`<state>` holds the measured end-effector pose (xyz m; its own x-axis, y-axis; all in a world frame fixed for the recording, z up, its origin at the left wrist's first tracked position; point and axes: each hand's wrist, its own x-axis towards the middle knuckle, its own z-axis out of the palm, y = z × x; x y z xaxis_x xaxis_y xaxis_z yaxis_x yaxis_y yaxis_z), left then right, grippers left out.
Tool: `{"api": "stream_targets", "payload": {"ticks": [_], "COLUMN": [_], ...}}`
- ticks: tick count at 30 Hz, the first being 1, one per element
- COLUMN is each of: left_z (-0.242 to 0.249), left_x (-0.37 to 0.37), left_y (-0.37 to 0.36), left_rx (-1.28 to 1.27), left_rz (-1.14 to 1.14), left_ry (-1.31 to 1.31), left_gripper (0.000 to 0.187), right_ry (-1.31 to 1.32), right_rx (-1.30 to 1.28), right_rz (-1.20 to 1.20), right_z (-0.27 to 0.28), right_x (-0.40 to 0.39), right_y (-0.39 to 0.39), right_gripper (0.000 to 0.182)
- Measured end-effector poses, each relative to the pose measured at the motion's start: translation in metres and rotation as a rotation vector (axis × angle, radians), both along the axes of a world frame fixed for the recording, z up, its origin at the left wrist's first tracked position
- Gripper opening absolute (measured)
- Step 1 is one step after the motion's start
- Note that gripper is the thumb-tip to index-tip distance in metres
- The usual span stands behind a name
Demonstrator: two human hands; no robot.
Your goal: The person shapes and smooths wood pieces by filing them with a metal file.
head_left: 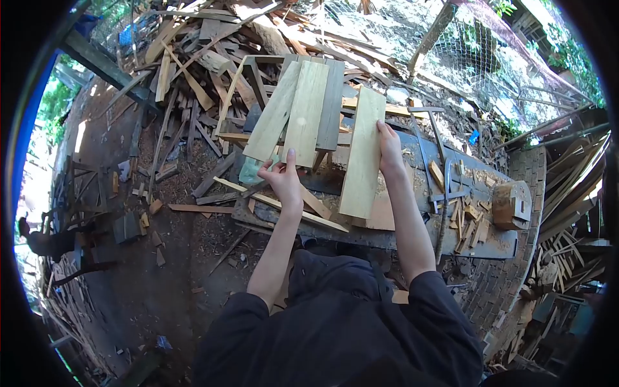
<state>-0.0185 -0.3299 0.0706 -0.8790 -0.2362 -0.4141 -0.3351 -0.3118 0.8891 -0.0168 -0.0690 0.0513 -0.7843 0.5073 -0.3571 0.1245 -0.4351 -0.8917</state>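
My right hand [391, 147] grips the right edge of a pale board [362, 155], which stands out at a slant above the workbench. My left hand [284, 177] is at the lower end of another pale board [306, 106], its thumb raised against the wood and its other fingers curled. Left of that board, a second pale board [274, 116] leans at an angle, its lower end just above my left hand. A darker grey board [331, 106] lies along the right side of the middle one.
The workbench [480, 242] carries small wood offcuts [469, 222], a metal clamp [443, 200] and a wood block [512, 205]. A large scrap-wood pile [213, 58] rises beyond it. A long thin strip [284, 205] crosses the bench's left end.
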Motion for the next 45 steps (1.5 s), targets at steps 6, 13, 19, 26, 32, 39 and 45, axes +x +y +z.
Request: {"api": "stream_targets", "payload": {"ticks": [6, 13, 19, 26, 32, 39, 45], "left_z": [-0.024, -0.017, -0.008, 0.001, -0.004, -0.004, -0.005], "left_x": [0.001, 0.001, 0.036, 0.056, 0.057, 0.052, 0.05], "left_y": [0.004, -0.023, -0.032, -0.03, -0.029, -0.032, -0.034], "left_rx": [0.223, 0.475, 0.453, 0.486, 0.483, 0.489, 0.472], "left_rz": [-0.017, -0.449, -0.701, -0.786, -0.839, -0.835, -0.852], "left_ry": [-0.013, 0.192, 0.157, 0.08, 0.057, 0.059, 0.065], "left_gripper": [0.055, 0.033, 0.029, 0.03, 0.033, 0.035, 0.036], "right_ry": [0.047, 0.002, 0.08, 0.263, 0.254, 0.216, 0.153], "right_rx": [-0.04, -0.043, -0.174, -0.18, -0.204, -0.198, -0.154], "right_rz": [-0.096, -0.116, -0.176, -0.248, -0.257, -0.274, -0.246], "right_z": [0.003, 0.02, 0.053, 0.082, 0.082, 0.08, 0.084], "right_x": [0.019, 0.05, 0.063, 0.075, 0.081, 0.079, 0.076], "right_y": [-0.014, -0.015, -0.016, -0.009, 0.0, 0.002, -0.002], "right_gripper": [0.038, 0.042, 0.052, 0.054, 0.051, 0.049, 0.053]}}
